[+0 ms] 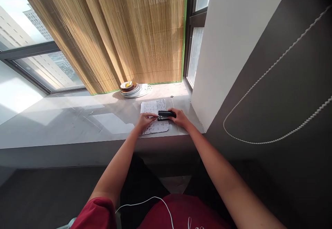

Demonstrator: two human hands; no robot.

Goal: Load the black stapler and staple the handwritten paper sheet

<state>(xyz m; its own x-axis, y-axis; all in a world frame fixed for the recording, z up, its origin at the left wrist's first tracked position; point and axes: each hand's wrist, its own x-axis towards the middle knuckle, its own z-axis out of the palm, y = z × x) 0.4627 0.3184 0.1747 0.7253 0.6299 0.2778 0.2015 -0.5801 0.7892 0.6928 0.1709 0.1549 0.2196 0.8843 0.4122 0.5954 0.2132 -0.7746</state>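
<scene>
A black stapler is held above the window ledge, its jaw end pointing left. My right hand is closed around its rear end. At the jaw end, my left hand has its fingers pressed together close to the stapler's tip; whatever they pinch is too small to make out. Beneath both lies a creased sheet of paper with rows of handwriting or print, flat on the ledge and partly covered by the stapler and my left hand.
Stacked plates stand behind the paper, against a bamboo blind. A small dark object lies on the ledge. To the right are a wall corner and a hanging bead chain. A white cable crosses my lap.
</scene>
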